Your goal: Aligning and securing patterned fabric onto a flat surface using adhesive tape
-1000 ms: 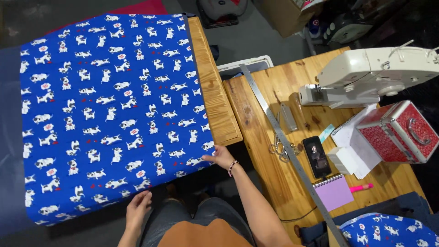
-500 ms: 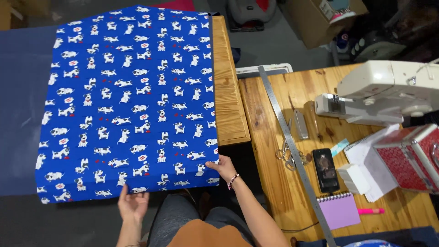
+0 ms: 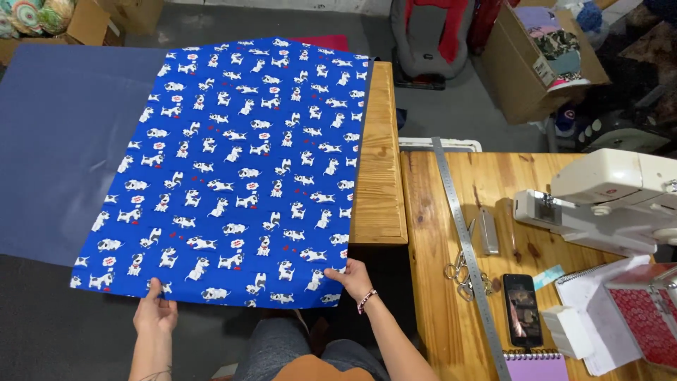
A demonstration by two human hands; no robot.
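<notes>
Left hand (image 3: 155, 314): fingers pinched on the near edge of the blue dog-print fabric (image 3: 240, 162), toward its left corner. Right hand (image 3: 352, 279): fingers pinched on the near right corner. Fabric spread over the wooden table (image 3: 379, 176), far edge squared. Judgement: hold even tension, corners level, edge parallel to the table side.

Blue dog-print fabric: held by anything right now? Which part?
Yes. Both hands grip the blue dog-print fabric along its near edge: left hand near the left corner, right hand at the right corner.
</notes>
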